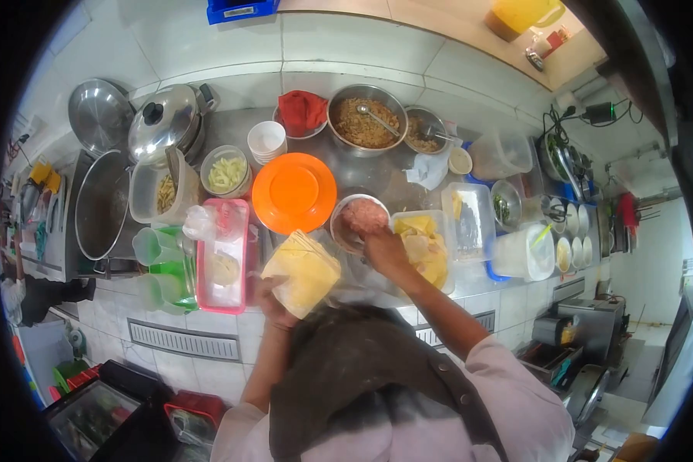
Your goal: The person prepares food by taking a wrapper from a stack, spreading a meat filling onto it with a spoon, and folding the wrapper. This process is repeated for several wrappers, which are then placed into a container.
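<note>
My left hand (279, 306) is closed round a stack of square yellow dough wrappers (304, 271), held out over the counter's front edge. My right hand (383, 251) reaches to the near rim of a bowl of pink minced meat (365, 214). Its fingers are bunched and point down at the meat; their tips are hidden, so whatever they pinch cannot be made out. Right of that hand stands a clear plastic tub (443, 286) with yellow folded dumplings (426, 250) in it. An orange plate (294, 192) lies just beyond the wrappers.
A pink tray (243, 289) holding a plastic bag stands at left, beside green containers (165, 281). Farther back are a steel bowl of brown cooked filling (366, 123), white cups (268, 142) and a lidded pot (164, 127). A white tub (525, 252) stands at right.
</note>
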Action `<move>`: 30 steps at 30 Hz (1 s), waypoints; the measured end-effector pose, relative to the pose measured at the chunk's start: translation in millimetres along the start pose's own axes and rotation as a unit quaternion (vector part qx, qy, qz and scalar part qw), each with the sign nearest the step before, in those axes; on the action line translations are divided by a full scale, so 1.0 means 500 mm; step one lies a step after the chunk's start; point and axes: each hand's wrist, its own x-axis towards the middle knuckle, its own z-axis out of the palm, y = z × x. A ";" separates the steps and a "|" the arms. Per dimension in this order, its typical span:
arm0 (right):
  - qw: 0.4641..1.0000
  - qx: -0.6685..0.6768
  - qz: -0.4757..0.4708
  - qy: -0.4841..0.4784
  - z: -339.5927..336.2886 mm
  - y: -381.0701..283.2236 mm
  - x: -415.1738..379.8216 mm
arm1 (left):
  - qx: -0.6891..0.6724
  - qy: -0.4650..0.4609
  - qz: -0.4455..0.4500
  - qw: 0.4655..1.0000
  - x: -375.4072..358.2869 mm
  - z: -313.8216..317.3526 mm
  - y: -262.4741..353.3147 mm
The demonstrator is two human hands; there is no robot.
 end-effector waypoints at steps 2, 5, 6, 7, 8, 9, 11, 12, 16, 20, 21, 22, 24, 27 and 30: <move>1.000 -0.013 0.017 0.000 -0.002 -0.003 0.006 | -0.017 0.007 -0.024 1.000 0.006 -0.026 0.003; 0.997 -0.031 0.025 -0.059 -0.060 -0.031 0.005 | -0.029 -0.004 -0.040 0.999 0.013 -0.042 0.011; 0.997 -0.033 0.023 -0.061 -0.054 -0.034 0.005 | -0.031 -0.004 -0.037 0.999 0.013 -0.041 0.016; 0.998 -0.056 -0.003 0.012 -0.047 -0.036 0.004 | -0.025 0.000 -0.041 0.999 0.016 -0.037 0.019; 0.993 -0.079 -0.029 0.084 -0.043 -0.037 0.003 | -0.019 0.003 -0.046 0.999 0.018 -0.033 0.021; 0.993 -0.082 -0.030 0.084 -0.045 -0.047 0.007 | -0.021 0.002 -0.045 0.999 0.020 -0.032 0.024; 0.993 -0.086 0.002 0.076 -0.043 -0.079 0.019 | -0.027 -0.011 -0.060 0.998 0.025 -0.029 0.027; 0.993 -0.087 0.002 0.076 -0.034 -0.092 0.019 | -0.028 -0.012 -0.060 0.998 0.025 -0.028 0.029; 0.997 -0.001 0.059 -0.045 0.007 -0.102 -0.023 | -0.006 -0.010 -0.056 0.998 0.027 -0.034 0.041; 0.986 0.028 0.012 -0.167 -0.064 -0.054 -0.051 | -0.015 -0.009 -0.059 0.998 0.022 -0.044 0.050; 0.986 0.029 0.014 -0.166 -0.091 -0.065 -0.045 | -0.014 -0.008 -0.061 0.998 0.020 -0.046 0.050; 0.990 0.023 0.015 -0.135 -0.121 -0.079 -0.035 | -0.013 -0.005 -0.059 0.998 0.020 -0.048 0.050; 0.994 0.017 0.020 -0.102 -0.123 -0.090 -0.018 | -0.010 -0.004 -0.062 0.998 0.024 -0.047 0.046; 0.999 -0.026 0.031 0.000 -0.055 -0.100 0.002 | -0.001 -0.008 -0.070 0.998 0.028 -0.042 0.036; 0.997 -0.009 0.051 -0.059 -0.017 -0.098 -0.015 | -0.002 -0.010 -0.069 0.998 0.033 -0.037 0.031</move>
